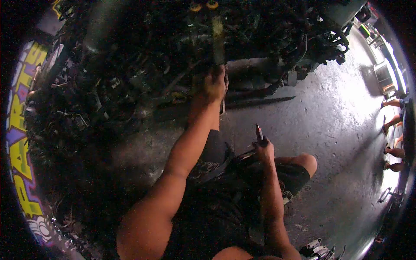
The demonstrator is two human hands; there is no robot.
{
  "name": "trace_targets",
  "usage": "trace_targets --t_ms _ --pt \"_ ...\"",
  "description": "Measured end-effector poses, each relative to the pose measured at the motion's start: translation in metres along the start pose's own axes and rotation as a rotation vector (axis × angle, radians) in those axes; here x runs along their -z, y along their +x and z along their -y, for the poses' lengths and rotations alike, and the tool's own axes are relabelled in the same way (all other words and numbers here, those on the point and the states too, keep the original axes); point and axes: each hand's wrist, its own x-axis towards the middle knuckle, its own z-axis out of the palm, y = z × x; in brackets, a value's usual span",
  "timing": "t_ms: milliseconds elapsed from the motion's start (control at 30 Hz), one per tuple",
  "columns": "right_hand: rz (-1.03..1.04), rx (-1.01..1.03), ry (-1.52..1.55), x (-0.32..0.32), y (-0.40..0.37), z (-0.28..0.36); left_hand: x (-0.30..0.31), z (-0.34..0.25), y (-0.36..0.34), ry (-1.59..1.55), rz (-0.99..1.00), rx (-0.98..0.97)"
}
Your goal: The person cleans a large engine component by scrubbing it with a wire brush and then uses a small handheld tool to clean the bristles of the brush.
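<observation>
My left hand (214, 86) reaches forward into a dark heap of tangled wiring and parts (143, 56). Its fingers are closed at the lower end of a long flat strip (218, 37), yellowish in its upper part, that runs up into the heap. The exact grip is in shadow. Lower and to the right, over my bent knee, my right hand (263, 149) is wrapped round a slim pointed tool (259, 131) with a small red mark; its tip points up and away from me. What kind of tool it is does not show clearly.
A worn, shiny concrete floor (320, 117) stretches to the right. Sprayed yellow and purple lettering (24, 143) covers the left wall. Several people's legs (393, 154) show at the far right edge, near white box-like furniture (383, 71). Loose scrap (318, 249) lies behind at the bottom right.
</observation>
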Motion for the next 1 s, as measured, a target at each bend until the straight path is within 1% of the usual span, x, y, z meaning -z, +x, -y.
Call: trace_targets --t_ms 67,133,200,233,267,300,333,367,400,433,467,500,533,600,633,700,733,800,867,933,1000 --pt "0.003 0.017 0.051 -0.012 0.012 -0.021 -0.003 0.001 -0.001 -0.031 -0.023 0.018" --pt "0.005 0.035 0.098 -0.010 0.013 -0.019 -0.004 0.002 -0.002 -0.093 -0.021 -0.040" --pt "-0.003 0.053 -0.123 -0.008 0.010 -0.015 -0.002 -0.006 -0.003 -0.059 0.001 -0.021" --pt "-0.002 0.052 -0.121 -0.011 0.010 -0.018 -0.004 -0.010 -0.004 -0.031 0.030 -0.009" --pt "-0.012 0.055 -0.023 -0.013 0.011 -0.022 -0.003 -0.005 -0.002 -0.033 0.032 -0.010" --pt "-0.022 0.059 0.073 -0.012 0.010 -0.019 -0.005 -0.003 -0.001 -0.104 0.021 0.003" --pt "-0.022 0.059 0.072 -0.009 0.009 -0.017 -0.005 0.000 0.000 -0.173 0.007 0.019" --pt "0.001 0.041 0.006 -0.006 0.008 -0.014 -0.003 0.003 0.000 -0.170 0.003 0.022" --pt "0.026 0.021 -0.059 -0.004 0.006 -0.011 -0.007 -0.013 -0.007 -0.084 -0.044 0.035" --pt "0.027 0.020 -0.057 -0.008 0.010 -0.018 -0.011 -0.022 -0.011 0.000 -0.087 0.047" --pt "0.024 0.024 0.009 -0.013 0.017 -0.028 -0.009 -0.013 -0.006 -0.002 -0.084 0.046" --pt "0.018 0.029 0.074 -0.014 0.021 -0.035 -0.005 0.004 0.002 -0.096 -0.052 0.038" --pt "0.016 0.030 0.072 -0.011 0.018 -0.030 -0.004 0.007 0.004 -0.189 -0.022 0.030" --pt "-0.007 0.050 -0.015 -0.009 0.011 -0.022 -0.003 0.009 0.003 -0.187 -0.026 0.032" --pt "-0.005 0.048 -0.013 -0.014 0.014 -0.028 -0.004 0.007 0.002 -0.187 -0.025 0.031" --pt "0.030 0.037 0.129 -0.018 0.019 -0.034 -0.005 0.006 0.001 -0.199 -0.033 0.028" --pt "0.027 0.038 0.128 -0.015 0.017 -0.033 -0.005 0.006 0.000 -0.210 -0.047 0.026" --pt "0.022 0.092 -0.028 -0.010 0.011 -0.028 -0.006 0.003 0.000 -0.175 -0.059 0.029" --pt "0.011 0.085 -0.003 -0.014 0.014 -0.029 -0.006 -0.001 -0.001 -0.138 -0.067 0.031" --pt "-0.009 0.081 0.016 -0.011 0.014 -0.024 -0.006 0.002 0.001 -0.126 -0.031 -0.051" --pt "0.021 0.071 -0.062 -0.008 0.011 -0.021 -0.007 0.005 0.001 -0.152 -0.045 -0.027"
